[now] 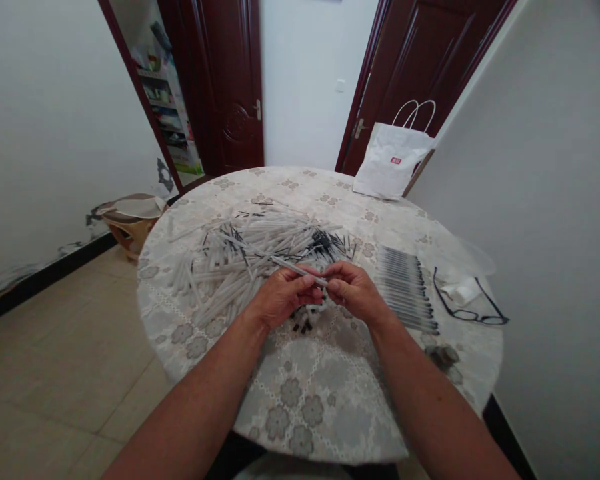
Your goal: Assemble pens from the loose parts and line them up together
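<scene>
My left hand [285,293] is closed around a thin translucent white plastic tube [286,263], which slants from upper left down to the right. At the tube's near end, my right hand [353,290] has its thumb and fingers pinched together. Whatever lies between those fingertips is hidden. Beyond and left of my hands spreads a loose pile of similar tubes [225,287]. Thin black sticks [325,243] form a dark cluster on the pile. Several small black pieces [303,326] lie just below my left hand. Right of my right hand, tubes with dark ends lie in a neat row [405,288].
A patterned cloth covers the round table [295,400]. Eyeglasses [465,315] rest near its right edge, by clear plastic film. Small dark objects [443,357] sit close to my right forearm. A white paper bag [393,160] stands at the back right; a wooden stool [133,223] is left.
</scene>
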Tool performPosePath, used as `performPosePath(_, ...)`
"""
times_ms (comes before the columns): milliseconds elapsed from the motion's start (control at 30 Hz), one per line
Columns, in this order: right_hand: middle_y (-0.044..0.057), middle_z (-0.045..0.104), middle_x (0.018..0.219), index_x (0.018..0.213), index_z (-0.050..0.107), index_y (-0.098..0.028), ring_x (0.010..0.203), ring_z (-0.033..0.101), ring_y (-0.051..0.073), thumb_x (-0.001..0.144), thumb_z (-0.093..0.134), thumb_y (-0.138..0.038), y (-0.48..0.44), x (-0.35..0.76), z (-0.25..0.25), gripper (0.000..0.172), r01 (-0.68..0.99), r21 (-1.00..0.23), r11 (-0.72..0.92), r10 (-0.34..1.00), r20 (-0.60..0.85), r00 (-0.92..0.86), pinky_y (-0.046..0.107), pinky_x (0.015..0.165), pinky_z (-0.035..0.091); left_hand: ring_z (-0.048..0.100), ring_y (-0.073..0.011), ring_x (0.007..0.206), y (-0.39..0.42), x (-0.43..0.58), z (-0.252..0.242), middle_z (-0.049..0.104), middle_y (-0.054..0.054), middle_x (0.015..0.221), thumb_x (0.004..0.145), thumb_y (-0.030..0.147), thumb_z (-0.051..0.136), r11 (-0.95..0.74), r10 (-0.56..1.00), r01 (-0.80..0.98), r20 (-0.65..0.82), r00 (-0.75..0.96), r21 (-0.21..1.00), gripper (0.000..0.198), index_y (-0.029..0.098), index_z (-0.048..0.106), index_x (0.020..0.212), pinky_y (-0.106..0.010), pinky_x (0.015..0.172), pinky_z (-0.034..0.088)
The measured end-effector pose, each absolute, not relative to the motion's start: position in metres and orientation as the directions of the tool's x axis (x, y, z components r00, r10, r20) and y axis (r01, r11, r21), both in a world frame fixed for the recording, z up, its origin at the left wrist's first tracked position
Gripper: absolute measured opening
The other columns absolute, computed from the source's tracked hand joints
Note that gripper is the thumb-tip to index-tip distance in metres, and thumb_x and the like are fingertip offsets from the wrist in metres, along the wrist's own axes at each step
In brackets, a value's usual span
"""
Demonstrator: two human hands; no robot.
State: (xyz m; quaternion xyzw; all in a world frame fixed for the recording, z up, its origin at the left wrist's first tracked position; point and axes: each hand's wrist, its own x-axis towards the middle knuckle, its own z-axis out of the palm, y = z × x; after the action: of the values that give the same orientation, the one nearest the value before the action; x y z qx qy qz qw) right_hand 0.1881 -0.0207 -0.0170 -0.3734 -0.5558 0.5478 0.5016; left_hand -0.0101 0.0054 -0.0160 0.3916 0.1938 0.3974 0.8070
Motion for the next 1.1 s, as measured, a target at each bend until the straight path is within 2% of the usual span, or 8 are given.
performPosePath(100, -0.004, 0.058, 0.062, 0.095, 0.067, -0.02, 0.046, 0.043, 0.009, 0.086, 0.07, -0.051, -0.017, 0.196, -0.016, 0.032, -0.06, -0.987, 0.148, 0.98, 0.154, -0.127, 0.022, 0.044, 0.031, 0.072, -0.0155, 0.068, 0.007, -0.011, -0.015, 0.077, -0.007, 0.086, 0.078, 0.028, 0.084, 0.376, 0.832, -0.558, -0.003, 0.555, 0.74, 0.027, 0.013, 0.073, 0.097, -0.033, 0.071, 0.063)
performPosePath(200, 0.0, 0.064, 0.071, 0.092, 0.068, -0.02, 0.055, 0.051, 0.012, 0.089, 0.065, -0.048, -0.013, 0.21, -0.012, 0.028, 0.28, -0.937, 0.211, 0.968, 0.239, 0.07, 0.024, 0.052, 0.039, 0.073, -0.0159, 0.069, 0.01, -0.011, -0.012, 0.077, -0.006, 0.087, 0.076, 0.029, 0.086, 0.333, 0.89, -0.646, -0.002, 0.456, 0.687, 0.029, 0.014, 0.071, 0.096, -0.032, 0.07, 0.064)
performPosePath(300, 0.003, 0.07, 0.082, 0.093, 0.072, -0.02, 0.071, 0.059, 0.016, 0.088, 0.065, -0.036, -0.013, 0.226, -0.006, 0.019, 0.689, -0.695, 0.206, 0.945, 0.323, 0.043, 0.027, 0.068, 0.044, 0.073, -0.0149, 0.069, 0.013, -0.012, -0.009, 0.077, -0.004, 0.086, 0.079, 0.03, 0.084, 0.29, 0.928, -0.699, -0.015, 0.372, 0.654, 0.026, 0.015, 0.07, 0.096, -0.03, 0.07, 0.063)
performPosePath(400, 0.005, 0.073, 0.09, 0.093, 0.074, -0.019, 0.077, 0.062, 0.017, 0.086, 0.062, -0.024, -0.017, 0.237, -0.003, 0.015, 0.868, -0.46, 0.187, 0.981, 0.141, -0.137, 0.027, 0.072, 0.043, 0.072, -0.0142, 0.068, 0.014, -0.011, -0.007, 0.076, -0.003, 0.084, 0.081, 0.03, 0.082, 0.285, 0.943, -0.707, -0.055, 0.33, 0.647, 0.023, 0.016, 0.07, 0.095, -0.029, 0.068, 0.063)
performPosePath(500, 0.006, 0.075, 0.094, 0.097, 0.075, -0.021, 0.083, 0.065, 0.018, 0.084, 0.062, -0.018, -0.023, 0.238, 0.0, 0.019, 0.911, -0.366, 0.191, 0.976, -0.031, -0.216, 0.026, 0.074, 0.042, 0.072, -0.0133, 0.067, 0.014, -0.011, -0.006, 0.075, -0.002, 0.082, 0.08, 0.03, 0.082, 0.28, 0.947, -0.702, -0.071, 0.312, 0.655, 0.024, 0.015, 0.069, 0.094, -0.028, 0.067, 0.062)
performPosePath(733, 0.007, 0.076, 0.095, 0.095, 0.076, -0.024, 0.088, 0.068, 0.021, 0.081, 0.064, -0.017, -0.029, 0.214, 0.004, 0.02, 0.96, -0.202, 0.193, 0.963, -0.15, -0.226, 0.026, 0.07, 0.038, 0.071, -0.013, 0.067, 0.015, -0.009, -0.009, 0.075, -0.003, 0.083, 0.077, 0.029, 0.085, 0.256, 0.951, -0.702, -0.045, 0.305, 0.664, 0.027, 0.015, 0.07, 0.094, -0.027, 0.066, 0.063)
performPosePath(933, 0.01, 0.076, 0.097, 0.095, 0.074, -0.022, 0.09, 0.069, 0.023, 0.085, 0.061, -0.02, -0.029, 0.202, -0.001, 0.017, 0.979, -0.081, 0.187, 0.967, -0.159, -0.198, 0.028, 0.068, 0.037, 0.074, -0.0167, 0.074, 0.015, -0.007, -0.011, 0.076, -0.004, 0.087, 0.074, 0.03, 0.087, 0.239, 0.955, -0.69, -0.034, 0.296, 0.684, 0.032, 0.015, 0.07, 0.097, -0.03, 0.067, 0.063)
performPosePath(1100, 0.012, 0.076, 0.096, 0.092, 0.074, -0.02, 0.088, 0.07, 0.024, 0.089, 0.056, -0.023, -0.026, 0.205, -0.008, 0.018, 0.972, -0.086, 0.22, 0.963, -0.14, -0.231, 0.028, 0.068, 0.038, 0.074, -0.0175, 0.075, 0.015, -0.006, -0.014, 0.076, -0.004, 0.087, 0.075, 0.031, 0.086, 0.24, 0.954, -0.67, -0.044, 0.297, 0.703, 0.033, 0.015, 0.069, 0.098, -0.03, 0.068, 0.063)
